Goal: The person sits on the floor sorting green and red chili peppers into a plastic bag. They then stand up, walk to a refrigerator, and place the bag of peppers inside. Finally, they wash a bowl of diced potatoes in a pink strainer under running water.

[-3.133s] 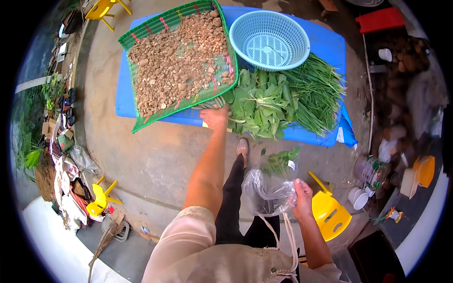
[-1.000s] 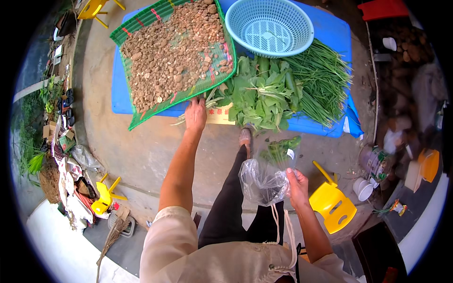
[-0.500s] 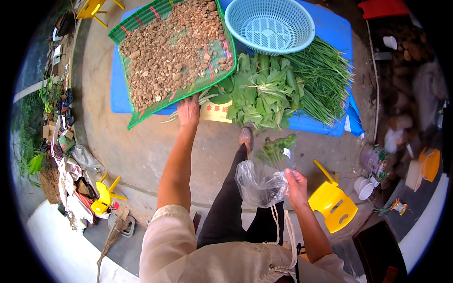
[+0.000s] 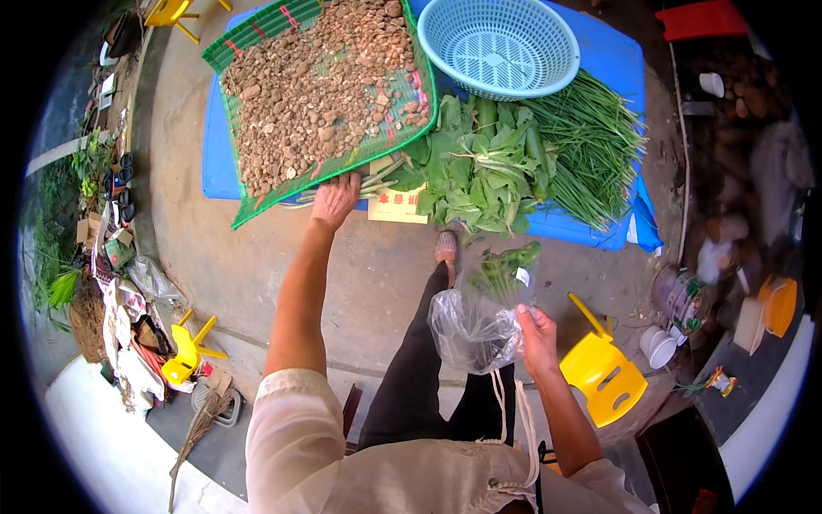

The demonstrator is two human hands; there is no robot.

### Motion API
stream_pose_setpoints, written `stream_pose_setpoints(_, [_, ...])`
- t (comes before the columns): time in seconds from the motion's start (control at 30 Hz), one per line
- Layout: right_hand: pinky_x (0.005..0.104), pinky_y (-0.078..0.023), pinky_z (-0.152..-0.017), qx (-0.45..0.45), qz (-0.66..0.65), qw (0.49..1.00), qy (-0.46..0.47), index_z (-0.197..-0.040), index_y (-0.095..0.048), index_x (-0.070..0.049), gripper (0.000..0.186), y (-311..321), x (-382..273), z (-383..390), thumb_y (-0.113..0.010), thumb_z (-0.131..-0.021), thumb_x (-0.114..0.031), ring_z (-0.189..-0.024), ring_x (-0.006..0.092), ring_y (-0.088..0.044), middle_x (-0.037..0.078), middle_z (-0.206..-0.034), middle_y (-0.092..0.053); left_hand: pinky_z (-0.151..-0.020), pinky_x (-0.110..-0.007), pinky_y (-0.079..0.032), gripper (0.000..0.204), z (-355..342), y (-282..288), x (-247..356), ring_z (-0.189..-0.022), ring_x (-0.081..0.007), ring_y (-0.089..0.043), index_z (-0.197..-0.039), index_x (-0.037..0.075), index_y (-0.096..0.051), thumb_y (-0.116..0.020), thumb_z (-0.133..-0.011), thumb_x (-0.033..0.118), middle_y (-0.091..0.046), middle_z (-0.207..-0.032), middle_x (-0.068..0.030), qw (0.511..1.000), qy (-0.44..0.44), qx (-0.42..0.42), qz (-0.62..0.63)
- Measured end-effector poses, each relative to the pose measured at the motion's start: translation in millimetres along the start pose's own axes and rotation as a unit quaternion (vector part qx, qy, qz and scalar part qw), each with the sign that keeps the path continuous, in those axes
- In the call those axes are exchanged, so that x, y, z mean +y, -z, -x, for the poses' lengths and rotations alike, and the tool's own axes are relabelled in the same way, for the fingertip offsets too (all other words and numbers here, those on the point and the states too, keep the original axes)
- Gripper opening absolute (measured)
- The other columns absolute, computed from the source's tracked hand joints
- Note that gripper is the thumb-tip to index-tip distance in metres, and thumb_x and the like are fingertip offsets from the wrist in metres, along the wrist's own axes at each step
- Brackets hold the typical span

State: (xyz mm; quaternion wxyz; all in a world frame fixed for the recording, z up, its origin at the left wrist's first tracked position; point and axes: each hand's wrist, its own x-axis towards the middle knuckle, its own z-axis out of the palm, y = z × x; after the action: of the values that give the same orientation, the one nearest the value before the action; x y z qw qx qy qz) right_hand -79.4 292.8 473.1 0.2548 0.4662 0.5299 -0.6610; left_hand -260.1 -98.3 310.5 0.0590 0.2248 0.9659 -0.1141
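Note:
My left hand (image 4: 336, 202) reaches to the near edge of a green woven tray (image 4: 276, 194) filled with brown, lumpy dried pieces. Its fingertips are partly hidden at that edge, among pale thin stems (image 4: 377, 181). In my right hand (image 4: 537, 341) is the gathered side of a clear plastic bag (image 4: 473, 334), thumb and fingers closed on it. Leafy greens (image 4: 505, 267) with long stems show through the bag, which has a small white label. A heap of leafy greens (image 4: 479, 163) lies on the blue table (image 4: 548, 224), right of my left hand.
A light-blue plastic basket (image 4: 497, 51) stands behind the greens. Long green chives (image 4: 586, 146) lie at the table's right. A yellow card (image 4: 398, 206) lies at the near edge. Yellow chairs stand on the floor, one (image 4: 604, 377) right of my right hand, another (image 4: 187, 353) at left.
My left hand has shifted slightly left along the tray's edge, and more of the pale stems show beside it. My right hand keeps the bag in nearly the same place.

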Motion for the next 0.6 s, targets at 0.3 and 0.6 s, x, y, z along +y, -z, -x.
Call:
stream_pose_setpoints(0.3, [0.0202, -0.025, -0.038, 0.002, 0.003, 1.0, -0.016, -0.077, -0.058, -0.011, 0.022, 3.9, -1.3, -1.9, -0.06, -0.092, -0.027, -0.043, 0.0012, -0.037, -0.007, -0.06, -0.051, -0.067, -0.042, -0.051, 0.026, 20.0, 28.0, 25.5, -0.075, -0.0333, -0.062, -0.093, 0.005, -0.052, -0.067, -0.072, 0.011, -0.058, -0.087, -0.0148, 0.95, 0.237, -0.043, 0.198])
stream_pose_setpoints(0.6, [0.0202, -0.025, -0.038, 0.004, 0.005, 1.0, -0.012, -0.078, -0.059, -0.01, 0.021, 2.8, 0.7, -8.2, -0.061, -0.092, -0.026, -0.044, 0.0012, -0.038, -0.006, -0.061, -0.052, -0.064, -0.042, -0.048, 0.015, -0.6, 24.6, 28.5, -0.078, -0.0305, -0.06, -0.086, 0.007, -0.05, -0.059, -0.074, 0.005, -0.056, -0.079, -0.0087, 0.971, 0.124, 0.039, 0.201])
